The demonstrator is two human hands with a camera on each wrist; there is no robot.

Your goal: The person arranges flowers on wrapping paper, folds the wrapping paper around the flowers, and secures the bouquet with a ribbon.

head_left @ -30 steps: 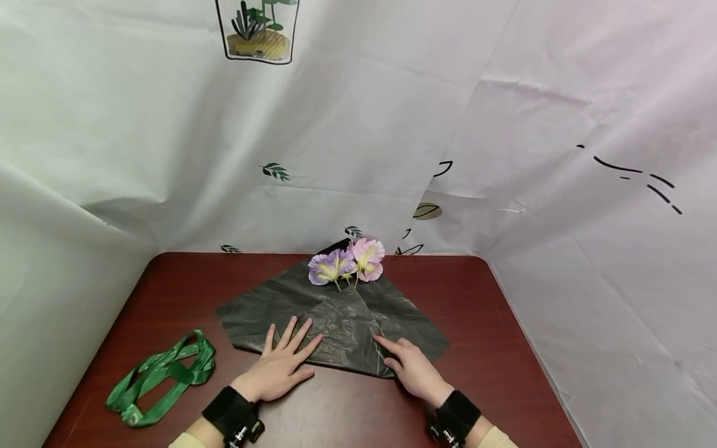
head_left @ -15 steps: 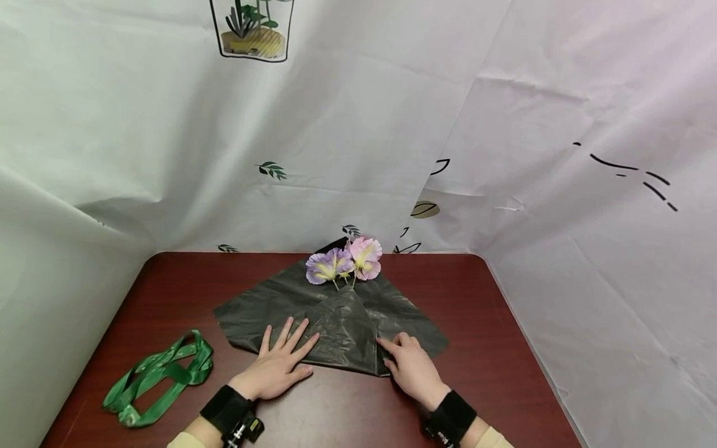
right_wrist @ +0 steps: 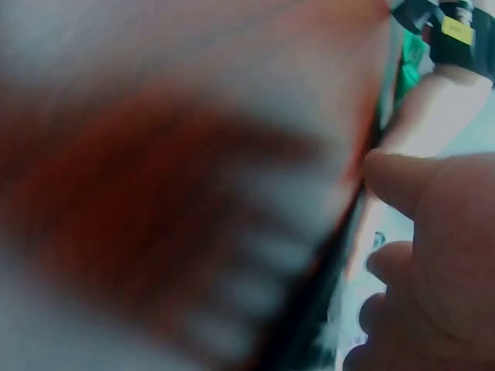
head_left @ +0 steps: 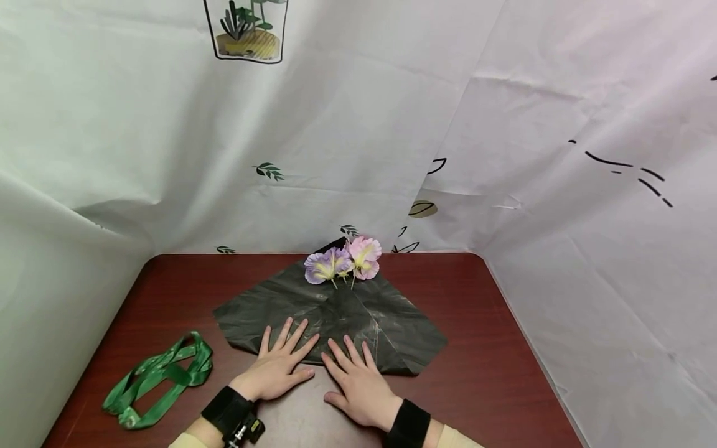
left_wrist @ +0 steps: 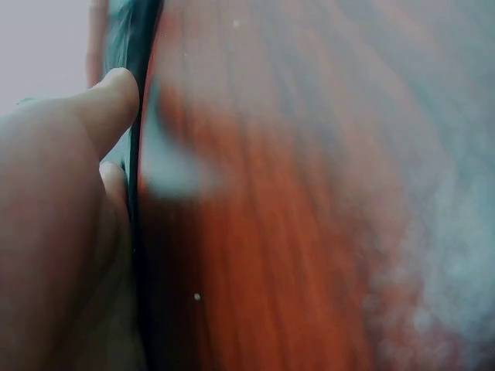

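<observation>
A dark grey sheet of wrapping paper point(head_left: 403, 336), folded up along its near edge, lies on the table. On its upper part rest a purple artificial flower point(head_left: 322, 267) and a pink artificial flower point(head_left: 365, 250), their lower stems covered by the fold. My left hand point(head_left: 274, 368) rests on the paper's lower left with fingers spread. Beside it, my right hand point(head_left: 361, 386) has its spread fingertips on the near edge of the paper. Both wrist views are blurred; a thumb point(left_wrist: 116, 104) shows at the paper's edge in the left one.
A loosely looped green ribbon point(head_left: 162, 379) lies on the table's left side. The reddish-brown table point(head_left: 476, 373) meets a white printed cloth point(head_left: 347, 124) at the back and sides. Each wrist wears a black band point(head_left: 229, 410).
My right hand has left the crease at the paper's right and moved left beside my left hand, its fingers now spread. The paper's lower right corner reaches farther right. The left hand stays put.
</observation>
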